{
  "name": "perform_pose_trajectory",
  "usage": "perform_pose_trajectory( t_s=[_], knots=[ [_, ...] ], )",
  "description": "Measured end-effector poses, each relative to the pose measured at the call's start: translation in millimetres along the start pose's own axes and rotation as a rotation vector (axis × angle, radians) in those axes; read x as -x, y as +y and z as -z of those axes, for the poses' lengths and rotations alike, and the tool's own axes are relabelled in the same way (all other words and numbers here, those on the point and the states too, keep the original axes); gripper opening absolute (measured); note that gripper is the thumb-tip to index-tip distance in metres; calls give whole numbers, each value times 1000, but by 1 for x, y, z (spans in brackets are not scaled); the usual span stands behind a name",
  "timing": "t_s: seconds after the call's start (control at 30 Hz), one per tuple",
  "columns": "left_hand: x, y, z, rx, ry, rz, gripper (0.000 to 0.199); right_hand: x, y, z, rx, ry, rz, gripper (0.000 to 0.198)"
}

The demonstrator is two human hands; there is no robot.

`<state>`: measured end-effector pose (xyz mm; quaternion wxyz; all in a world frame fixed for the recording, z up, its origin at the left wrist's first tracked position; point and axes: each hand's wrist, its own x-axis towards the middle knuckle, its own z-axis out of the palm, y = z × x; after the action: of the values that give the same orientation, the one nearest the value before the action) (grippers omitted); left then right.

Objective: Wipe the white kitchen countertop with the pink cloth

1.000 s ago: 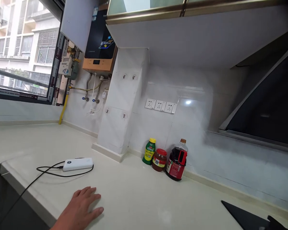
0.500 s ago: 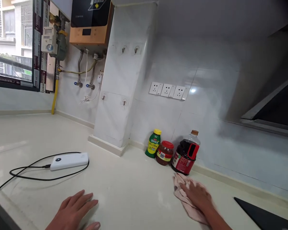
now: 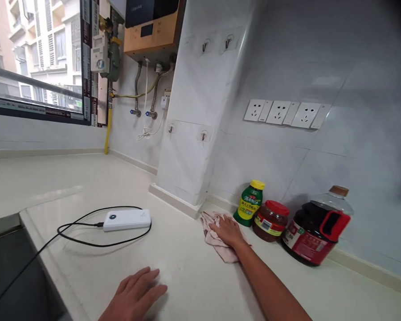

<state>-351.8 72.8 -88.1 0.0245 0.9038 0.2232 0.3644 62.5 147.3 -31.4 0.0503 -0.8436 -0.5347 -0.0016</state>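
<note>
Under my right hand [image 3: 227,229] a pink cloth [image 3: 217,243] is pressed flat and bunched on the pale countertop [image 3: 183,285], close to the foot of the tiled pillar. Just right of that hand stands a green bottle with a yellow cap [image 3: 250,205]. My left hand [image 3: 137,290] is at the bottom of the view, fingers spread, low over or resting on the counter and holding nothing. Beyond it lies a white power bank [image 3: 127,220] with a black cable [image 3: 100,244] plugged in.
A red-lidded jar [image 3: 270,222] and a large dark sauce bottle with a red handle [image 3: 317,227] stand along the back wall. Sockets [image 3: 285,113] are set above them. The pillar [image 3: 190,165] juts out at the back. The counter's edge [image 3: 40,254] runs at lower left.
My right hand has moved the cloth leftward along the wall, from before the sauce bottle to beside the pillar. The camera has turned left. My left hand stays spread near the counter.
</note>
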Motion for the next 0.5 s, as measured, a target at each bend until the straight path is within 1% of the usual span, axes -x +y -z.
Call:
perform_pose_trajectory(
  t_s=[0.07, 0.17, 0.23, 0.33, 0.43, 0.5],
  knots=[
    [-2, 4, 3, -8, 19, 15, 57, -3, -13, 6, -19, 11, -18, 71],
    [-8, 16, 15, -13, 30, 66, 50, 12, -32, 12, -31, 10, -1, 67],
    [-11, 24, 23, 0, 54, 111, 48, 33, -49, 12, -33, 2, 63, 65],
    [-13, 33, 32, 13, 78, 176, 50, 72, -80, 7, -35, -12, 200, 63],
    [-12, 38, 37, 4, 95, 179, 54, 105, -111, 2, -37, -44, 346, 63],
    [-11, 39, 37, 1, 105, 164, 55, 114, -128, 1, -37, -63, 402, 64]
  ],
)
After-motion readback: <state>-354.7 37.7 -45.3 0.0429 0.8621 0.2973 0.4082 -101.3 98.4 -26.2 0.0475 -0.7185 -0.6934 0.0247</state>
